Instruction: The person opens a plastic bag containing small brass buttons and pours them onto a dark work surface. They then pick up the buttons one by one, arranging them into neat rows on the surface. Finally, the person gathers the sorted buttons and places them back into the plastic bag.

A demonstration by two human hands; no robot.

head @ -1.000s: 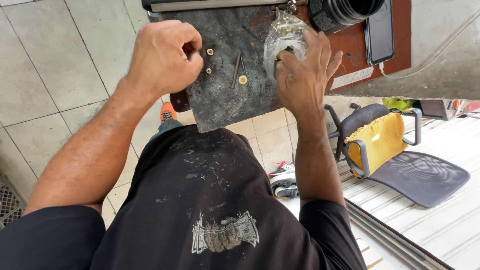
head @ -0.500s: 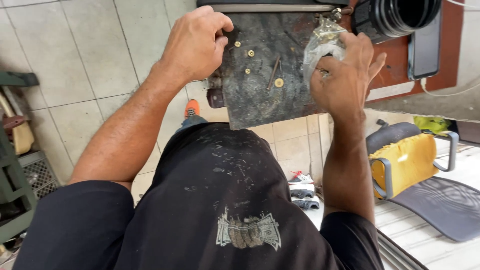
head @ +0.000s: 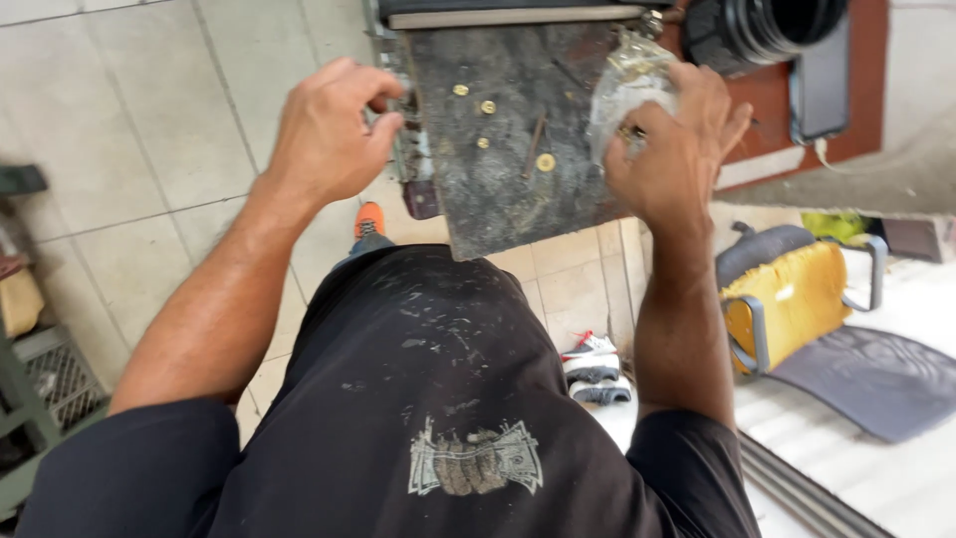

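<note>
A dark, stained wooden board (head: 508, 189) juts toward me at chest height, with several brass screws (head: 486, 107) and a thin nail lying on it. My left hand (head: 334, 130) is curled at the board's left edge, fingertips pinched on a small metal fitting there. My right hand (head: 672, 149) rests on the board's right side and clutches a crumpled clear plastic bag (head: 622, 85) holding small brass parts.
Beyond the board sit a black round lens-like object (head: 772, 25) and a dark phone (head: 819, 85) on a red-brown surface. A yellow and grey chair (head: 797, 299) stands to the right, with sneakers (head: 595, 367) on the tiled floor. A green crate rack (head: 30, 389) is at left.
The view has shifted, so the board and hands sit more to the right and nearer. My left hand has moved off the board's top to its left edge; my right hand still holds the bag.
</note>
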